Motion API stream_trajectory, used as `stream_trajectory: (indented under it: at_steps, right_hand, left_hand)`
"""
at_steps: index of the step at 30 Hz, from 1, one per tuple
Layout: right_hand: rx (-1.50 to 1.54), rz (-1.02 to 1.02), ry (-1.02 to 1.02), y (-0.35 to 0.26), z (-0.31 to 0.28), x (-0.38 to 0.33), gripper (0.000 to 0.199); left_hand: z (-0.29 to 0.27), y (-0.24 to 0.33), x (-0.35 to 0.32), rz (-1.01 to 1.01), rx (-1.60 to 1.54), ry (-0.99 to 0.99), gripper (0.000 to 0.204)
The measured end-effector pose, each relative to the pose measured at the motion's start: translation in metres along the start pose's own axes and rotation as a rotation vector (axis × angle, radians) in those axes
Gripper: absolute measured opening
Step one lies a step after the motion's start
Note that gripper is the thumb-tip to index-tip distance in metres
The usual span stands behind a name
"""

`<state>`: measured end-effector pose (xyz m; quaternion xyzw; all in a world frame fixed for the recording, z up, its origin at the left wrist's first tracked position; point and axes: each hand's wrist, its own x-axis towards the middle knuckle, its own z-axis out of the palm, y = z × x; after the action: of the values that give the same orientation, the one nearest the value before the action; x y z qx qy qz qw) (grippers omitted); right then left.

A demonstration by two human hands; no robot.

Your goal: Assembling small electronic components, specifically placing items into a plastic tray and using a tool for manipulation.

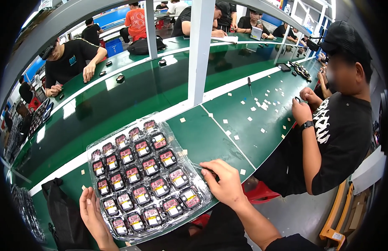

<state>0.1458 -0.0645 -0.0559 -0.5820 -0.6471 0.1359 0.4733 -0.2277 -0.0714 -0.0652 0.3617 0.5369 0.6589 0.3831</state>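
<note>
A clear plastic tray (95, 146) lies on the green bench in front of me, filled with several small black square parts with red and yellow faces (142, 165). My left hand (91, 211) rests flat against the tray's near left edge, fingers apart, holding nothing. My right hand (225, 182) sits at the tray's right side, fingers closed on thin metal tweezers (199, 167) whose tips point left toward the tray's right-hand rows.
A person in a black shirt and cap (340, 113) sits close on my right, hands over the bench. Small white paper squares (260, 104) litter the green surface. A white post (200, 50) rises behind the tray. A black bag (62, 209) lies at my left.
</note>
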Motion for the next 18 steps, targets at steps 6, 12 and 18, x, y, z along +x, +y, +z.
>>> stream_trajectory:
  at_steps: [6, 12, 18]
  right_hand:
    - [0.023, 0.035, 0.000, -0.006, 0.000, 0.002, 0.018]
    - [0.020, 0.022, 0.017, -0.007, 0.001, 0.002, 0.018]
    - [0.020, 0.040, 0.010, -0.006, 0.000, 0.002, 0.018]
  left_hand:
    - [-0.007, -0.014, -0.027, 0.060, -0.136, 0.031, 0.037]
    - [-0.006, -0.017, -0.031, 0.098, -0.177, 0.061, 0.027]
    - [-0.003, -0.015, -0.035, 0.095, -0.185, 0.061, 0.024]
